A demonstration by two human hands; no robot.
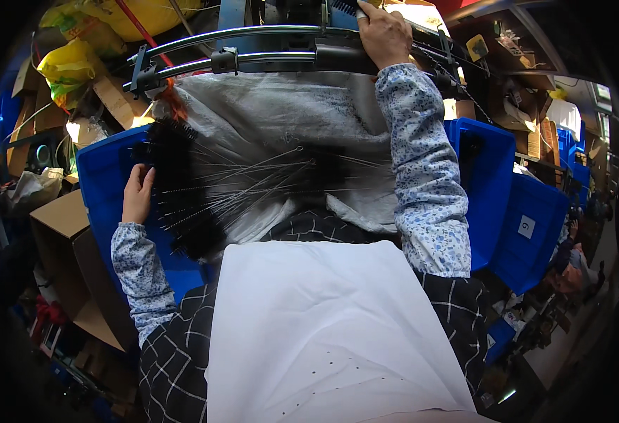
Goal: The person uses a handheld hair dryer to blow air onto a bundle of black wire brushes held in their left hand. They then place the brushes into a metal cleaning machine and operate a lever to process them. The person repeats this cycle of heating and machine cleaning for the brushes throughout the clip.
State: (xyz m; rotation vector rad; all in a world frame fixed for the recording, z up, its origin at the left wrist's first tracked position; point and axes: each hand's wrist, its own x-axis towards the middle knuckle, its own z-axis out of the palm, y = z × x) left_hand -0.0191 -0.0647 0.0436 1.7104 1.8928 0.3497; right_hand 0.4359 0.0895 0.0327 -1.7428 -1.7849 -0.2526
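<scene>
Head view: the left hand (pixel 138 195) is seen at the left wall of the blue crate (pixel 101 185), its fingers curled loosely together and touching the black bristle ends of the wire brushes (pixel 182 187). The brushes are piled inside the crate, just right of those fingers, their wire stems fanned toward the crate's middle. Beyond the crate's far edge, the right hand (pixel 383 32) is closed around a black machine bar (pixel 323 58).

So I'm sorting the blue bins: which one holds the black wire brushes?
The big blue bin at the left hand; the blue bins to the right show none.
</scene>
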